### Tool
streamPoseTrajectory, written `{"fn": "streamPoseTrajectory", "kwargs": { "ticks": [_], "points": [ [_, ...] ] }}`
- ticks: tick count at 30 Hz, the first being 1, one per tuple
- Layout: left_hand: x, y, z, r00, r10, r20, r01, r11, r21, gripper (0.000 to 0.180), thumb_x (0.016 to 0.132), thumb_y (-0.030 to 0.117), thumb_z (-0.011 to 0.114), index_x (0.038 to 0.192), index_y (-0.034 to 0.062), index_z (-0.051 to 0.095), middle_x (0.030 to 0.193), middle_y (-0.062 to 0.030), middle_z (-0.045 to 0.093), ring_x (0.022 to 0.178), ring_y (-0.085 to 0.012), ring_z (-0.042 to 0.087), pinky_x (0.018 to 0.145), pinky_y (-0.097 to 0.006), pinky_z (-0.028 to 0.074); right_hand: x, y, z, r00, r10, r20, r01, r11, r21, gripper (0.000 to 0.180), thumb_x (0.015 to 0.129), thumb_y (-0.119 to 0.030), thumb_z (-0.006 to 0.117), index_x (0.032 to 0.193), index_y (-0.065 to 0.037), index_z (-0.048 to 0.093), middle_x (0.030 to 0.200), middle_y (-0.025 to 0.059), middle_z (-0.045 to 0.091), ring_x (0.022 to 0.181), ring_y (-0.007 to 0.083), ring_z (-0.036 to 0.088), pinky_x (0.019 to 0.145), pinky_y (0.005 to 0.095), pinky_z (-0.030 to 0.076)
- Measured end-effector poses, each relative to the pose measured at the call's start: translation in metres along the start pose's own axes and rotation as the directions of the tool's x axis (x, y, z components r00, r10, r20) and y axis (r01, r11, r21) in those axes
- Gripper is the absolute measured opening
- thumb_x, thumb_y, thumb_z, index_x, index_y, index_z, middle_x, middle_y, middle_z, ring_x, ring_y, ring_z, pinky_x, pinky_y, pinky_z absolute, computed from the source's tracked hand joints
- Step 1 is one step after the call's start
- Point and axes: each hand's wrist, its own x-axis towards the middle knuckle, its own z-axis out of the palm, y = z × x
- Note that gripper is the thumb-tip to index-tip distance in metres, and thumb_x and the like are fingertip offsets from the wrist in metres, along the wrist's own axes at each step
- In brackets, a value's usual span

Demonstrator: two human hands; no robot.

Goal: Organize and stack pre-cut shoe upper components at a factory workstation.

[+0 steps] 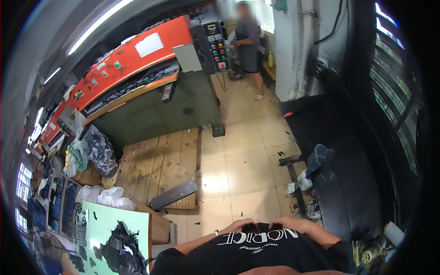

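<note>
My left hand is in front of my black shirt at the bottom middle, with a bracelet on its wrist. My right hand sits a little to its right at about the same height. Both look closed, fingers curled inward, and something dark shows at the fingertips. The shirt's bulge partly hides the fingers, so I cannot make out what they hold. To the lower left, a heap of black scraps lies on a pale green tabletop.
A large red and dark green machine with a button panel stands ahead. Before it lies a wooden platform bearing a grey metal bar. Another person stands at the back. A black-covered table runs along the right.
</note>
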Motion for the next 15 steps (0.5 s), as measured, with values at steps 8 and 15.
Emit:
{"fn": "streamPoseTrajectory", "kwargs": {
  "ticks": [8, 15],
  "points": [
    [-0.003, 0.01, -0.008, 0.966, -0.144, -0.213, 0.131, 0.989, -0.072, 0.042, 0.076, 0.003, 0.073, 0.114, 0.0021, 0.055, 0.099, -0.0036, 0.061, 0.093, -0.0128, 0.057, 0.083, -0.027, 0.045, 0.047, -0.004, -0.022, 0.981, -0.073, 0.178, 0.08, 0.996, -0.03, 0.026, 0.089, -0.019, 0.063, 0.108, -0.002, 0.059, 0.099, 0.0058, 0.063, 0.09, 0.0156, 0.059, 0.082, 0.0301, 0.046],
    [0.012, 0.01, -0.031, 0.932, -0.121, -0.342, 0.106, 0.992, -0.062, 0.044, 0.074, 0.009, 0.076, 0.112, 0.0029, 0.056, 0.093, -0.0022, 0.061, 0.089, -0.0119, 0.057, 0.08, -0.026, 0.044, 0.079, 0.007, -0.053, 0.957, -0.26, 0.13, 0.251, 0.965, 0.078, 0.026, 0.097, -0.025, 0.05, 0.1, -0.001, 0.059, 0.089, -0.0003, 0.057, 0.08, 0.0087, 0.052, 0.074, 0.0228, 0.043]
  ]
}}
